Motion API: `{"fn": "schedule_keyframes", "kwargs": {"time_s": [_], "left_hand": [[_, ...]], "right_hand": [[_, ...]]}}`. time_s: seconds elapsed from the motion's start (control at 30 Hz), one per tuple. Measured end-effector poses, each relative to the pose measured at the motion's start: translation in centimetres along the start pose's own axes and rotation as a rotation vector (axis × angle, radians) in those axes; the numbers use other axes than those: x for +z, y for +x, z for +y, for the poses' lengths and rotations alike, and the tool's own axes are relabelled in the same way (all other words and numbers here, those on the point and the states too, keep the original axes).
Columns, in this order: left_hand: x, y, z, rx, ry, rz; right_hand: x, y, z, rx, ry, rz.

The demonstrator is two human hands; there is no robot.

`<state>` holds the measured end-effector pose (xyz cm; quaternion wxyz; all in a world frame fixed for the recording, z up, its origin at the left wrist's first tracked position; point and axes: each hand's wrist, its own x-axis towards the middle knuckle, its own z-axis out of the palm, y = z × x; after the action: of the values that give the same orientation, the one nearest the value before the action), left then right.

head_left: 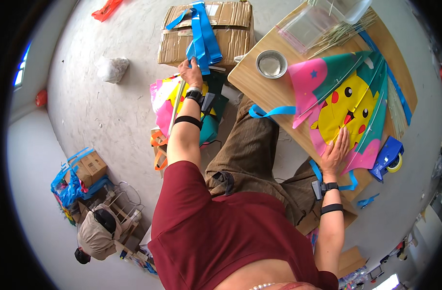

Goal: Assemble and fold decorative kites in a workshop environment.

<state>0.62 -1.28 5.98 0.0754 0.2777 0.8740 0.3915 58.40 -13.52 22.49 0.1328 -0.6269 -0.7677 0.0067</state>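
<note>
Blue strips (201, 36) are lying on a cardboard box (230, 29), the left hand (192, 72) pinching one. The right hand (336, 153) is pressing flat, fingers spread, on a glossy kite (346, 104) beside an empty steel bowl (271, 64).

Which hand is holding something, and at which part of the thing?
The left hand pinches a blue ribbon strip at its lower end, over the cardboard box. The right hand holds nothing; it lies flat on the colourful kite.

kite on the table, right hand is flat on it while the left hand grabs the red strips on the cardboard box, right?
Not quite: the strips are blue, not red. In the head view, the right hand lies flat on the kite while the left hand grips them on the cardboard box.
</note>
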Motion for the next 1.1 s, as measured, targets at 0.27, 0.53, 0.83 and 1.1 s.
{"fn": "schedule_keyframes", "kwargs": {"time_s": [0.27, 0.53, 0.83, 1.1], "left_hand": [[-1.7, 2.1, 2.0, 0.115, -0.328, -0.334], [-0.8, 4.4, 3.0, 0.132, -0.609, -0.642], [-0.8, 5.7, 0.7, 0.615, 0.236, -0.582], [-0.3, 4.6, -1.4, 0.686, 0.388, -0.593]], "right_hand": [[0.0, 0.0, 0.0, 0.009, 0.014, -0.003], [0.0, 0.0, 0.1, 0.017, 0.010, -0.012], [0.0, 0.0, 0.1, 0.018, -0.008, -0.019], [-0.1, 0.1, 0.0, 0.012, 0.001, -0.014]]}}
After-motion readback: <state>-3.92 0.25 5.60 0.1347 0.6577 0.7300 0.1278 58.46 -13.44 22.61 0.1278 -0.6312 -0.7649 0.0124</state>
